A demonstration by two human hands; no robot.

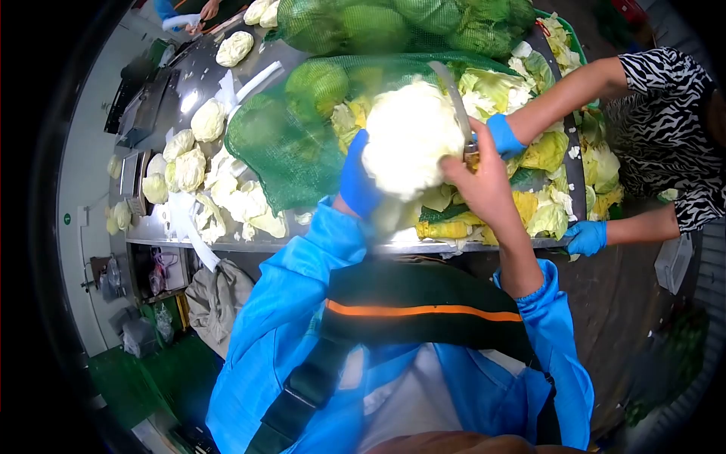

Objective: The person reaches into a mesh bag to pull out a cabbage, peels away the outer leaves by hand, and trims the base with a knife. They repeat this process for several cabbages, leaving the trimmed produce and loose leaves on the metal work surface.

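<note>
My left hand (358, 175), in a blue glove, is closed around the left side of a pale cabbage head (412, 140), held up over the table. Glare washes out much of the cabbage's surface. Bare and wrapped around a handle, my right hand (484, 178) grips a knife (454, 98) at the cabbage's right side. The knife's curved blade points up and away, and my right thumb is close to or against the cabbage. Behind lies a green net bag (280, 151) with cabbages inside. Yellow-green leaves (544, 151) lie to the right.
Trimmed cabbages (189, 168) and white foam sleeves (184, 216) are on the metal table (170, 94) at left. Another full net bag (408, 26) lies at the back. A co-worker with blue gloves (586, 237) stands at the right edge; another person's hands (204, 13) show far left.
</note>
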